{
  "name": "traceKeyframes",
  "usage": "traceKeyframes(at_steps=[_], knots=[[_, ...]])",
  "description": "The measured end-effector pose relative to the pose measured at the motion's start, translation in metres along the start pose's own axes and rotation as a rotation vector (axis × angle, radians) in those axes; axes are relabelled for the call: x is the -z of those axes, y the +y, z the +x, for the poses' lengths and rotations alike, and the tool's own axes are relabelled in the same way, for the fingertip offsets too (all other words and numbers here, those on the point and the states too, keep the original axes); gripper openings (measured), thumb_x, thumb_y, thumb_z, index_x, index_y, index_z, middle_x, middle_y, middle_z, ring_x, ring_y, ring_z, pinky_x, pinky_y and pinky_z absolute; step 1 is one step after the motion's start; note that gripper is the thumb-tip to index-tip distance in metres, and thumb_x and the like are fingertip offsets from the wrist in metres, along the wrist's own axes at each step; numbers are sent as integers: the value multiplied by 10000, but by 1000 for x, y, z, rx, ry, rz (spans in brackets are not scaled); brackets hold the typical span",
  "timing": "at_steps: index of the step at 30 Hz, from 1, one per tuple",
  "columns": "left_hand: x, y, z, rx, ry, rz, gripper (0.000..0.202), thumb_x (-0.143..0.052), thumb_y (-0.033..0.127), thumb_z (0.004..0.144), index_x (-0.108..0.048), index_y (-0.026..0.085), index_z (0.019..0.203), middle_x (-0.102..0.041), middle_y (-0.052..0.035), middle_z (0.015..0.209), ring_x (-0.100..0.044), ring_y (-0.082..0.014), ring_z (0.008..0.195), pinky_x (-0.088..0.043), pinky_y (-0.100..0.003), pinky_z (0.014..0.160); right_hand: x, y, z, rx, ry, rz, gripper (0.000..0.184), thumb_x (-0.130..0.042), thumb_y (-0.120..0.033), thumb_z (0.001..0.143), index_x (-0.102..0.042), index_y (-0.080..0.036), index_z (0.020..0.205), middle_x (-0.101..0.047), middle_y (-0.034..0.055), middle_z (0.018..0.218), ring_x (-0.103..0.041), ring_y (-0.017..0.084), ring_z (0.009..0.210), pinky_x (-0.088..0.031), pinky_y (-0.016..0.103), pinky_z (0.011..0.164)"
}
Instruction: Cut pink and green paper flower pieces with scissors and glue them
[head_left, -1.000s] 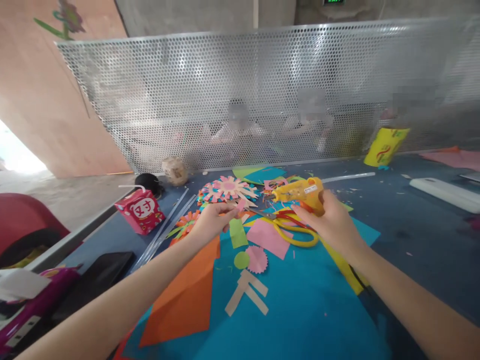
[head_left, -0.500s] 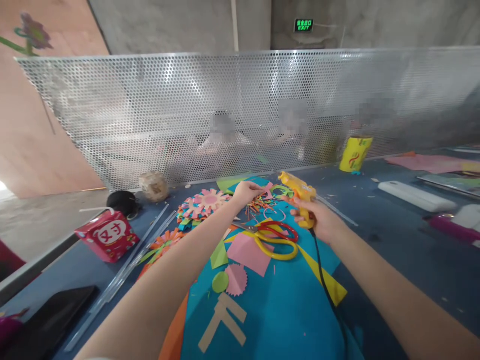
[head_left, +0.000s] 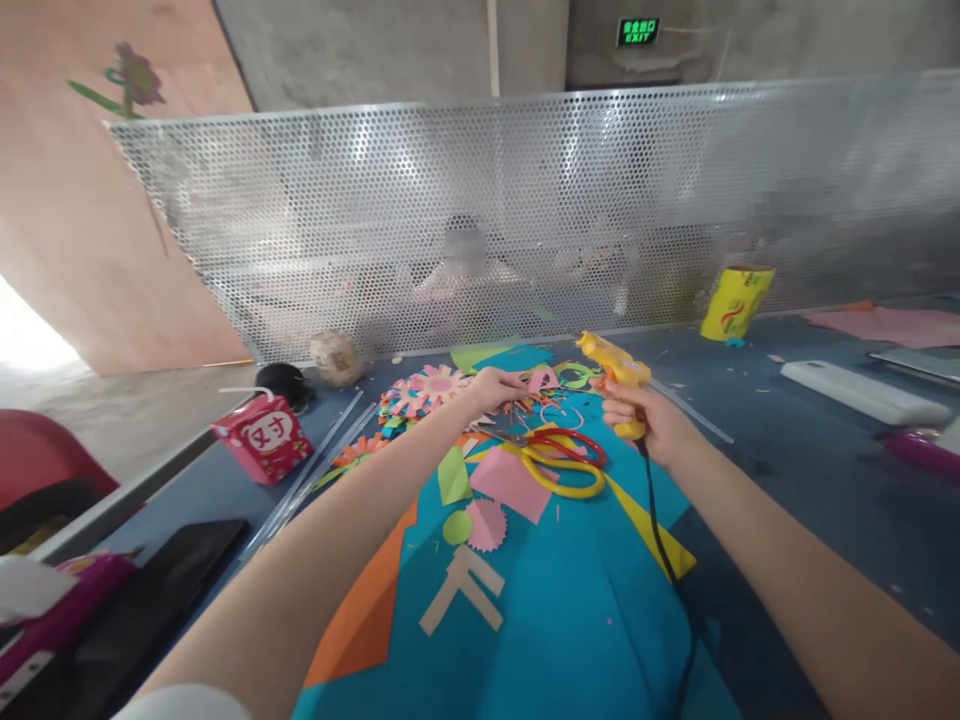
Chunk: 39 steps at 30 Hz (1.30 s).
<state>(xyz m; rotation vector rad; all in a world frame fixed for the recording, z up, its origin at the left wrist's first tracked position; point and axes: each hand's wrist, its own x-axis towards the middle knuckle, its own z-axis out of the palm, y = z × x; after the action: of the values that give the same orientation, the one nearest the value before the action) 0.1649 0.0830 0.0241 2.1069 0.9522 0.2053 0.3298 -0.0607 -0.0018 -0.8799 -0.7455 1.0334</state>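
My right hand (head_left: 654,420) grips a yellow hot glue gun (head_left: 611,358) by its handle, with the nozzle pointing up and left. A black cord (head_left: 658,540) trails down from it. My left hand (head_left: 496,388) reaches into a heap of thin coloured paper scraps (head_left: 531,405), fingers pressed together; what they pinch is too small to tell. Beside that hand are layered fringed paper flowers (head_left: 435,388). Scissors (head_left: 566,468) with red and yellow handles lie below, on pink paper (head_left: 506,485) and a blue sheet (head_left: 559,600).
A red drink carton (head_left: 264,440) with a straw and clear glue sticks (head_left: 322,470) lie on the left, near a black phone-like slab (head_left: 172,590). A perforated metal screen (head_left: 420,250) runs along the back, people behind it. A yellow can (head_left: 739,303) and white bar (head_left: 862,392) stand right.
The view has swung left, so things sit further right in it. My right fingers have curled closer round the glue gun's handle. My left hand stays at the paper scraps.
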Motion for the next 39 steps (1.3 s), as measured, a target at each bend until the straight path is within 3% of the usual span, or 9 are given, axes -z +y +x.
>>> traceKeyframes(at_steps=[7,10,12,15,22,26,31,36,39], knots=[[-3,-1,-24,-53,-90,49,324,-546,325,878,-556,144,1146,-586,-88,1148,-600,-203,961,-525,-398,796,-4,1,-9,-65,-89,-70,260,-780,-164,525,-601,-210,707,-587,-25,613,-418,62,445,-289,151,336],[-2,-10,-32,-97,-126,64,246,-591,303,840,-645,132,1009,-652,-39,851,-603,-129,690,-506,-267,612,-4,0,-10,-93,-111,-99,270,-772,-121,500,-590,-207,680,-544,-36,527,-418,76,445,-258,151,325],[2,-17,-37,-130,-116,74,224,-629,304,790,-700,139,925,-611,-2,629,-519,-87,510,-421,-210,480,-4,0,-9,-91,-118,-114,265,-775,-124,491,-586,-202,660,-547,-33,524,-402,72,441,-260,154,325],[16,-29,-47,-165,-67,118,260,-667,357,720,-733,150,864,-578,9,525,-453,-78,438,-351,-198,421,-3,3,-8,-72,-126,-138,257,-789,-156,493,-591,-194,652,-581,-17,568,-402,67,447,-277,159,330],[46,-49,-89,-201,70,343,162,-628,301,710,-732,180,738,-693,-33,707,-578,-140,662,-417,-203,590,-5,6,-10,-53,-179,-243,247,-793,-269,561,-614,-179,704,-581,-19,557,-419,65,439,-273,167,352],[29,-44,-126,-213,172,458,299,-501,346,814,-689,177,975,-683,-85,974,-583,-176,782,-424,-259,693,-10,3,-15,-55,-239,-369,245,-778,-321,601,-617,-174,714,-585,-17,517,-443,82,427,-283,198,377],[0,-36,-166,-209,30,544,350,-559,415,786,-651,208,1052,-684,-48,1015,-587,-140,679,-424,-238,631,-18,3,-24,-83,-376,-594,225,-684,-385,735,-657,-162,709,-500,-45,387,-395,89,365,-297,231,402],[-6,-41,-174,-201,-3,597,276,-557,422,808,-678,231,967,-700,-32,975,-628,-193,855,-451,-267,733,-32,9,-37,-132,-497,-708,248,-691,-440,702,-645,-200,661,-645,-13,630,-369,54,353,-278,210,358],[-8,-43,-178,-260,22,608,314,-483,444,861,-679,209,932,-694,-61,961,-619,-218,910,-457,-310,792,-37,11,-42,-137,-487,-769,287,-697,-477,670,-621,-204,627,-618,-16,593,-343,54,345,-264,206,336]])
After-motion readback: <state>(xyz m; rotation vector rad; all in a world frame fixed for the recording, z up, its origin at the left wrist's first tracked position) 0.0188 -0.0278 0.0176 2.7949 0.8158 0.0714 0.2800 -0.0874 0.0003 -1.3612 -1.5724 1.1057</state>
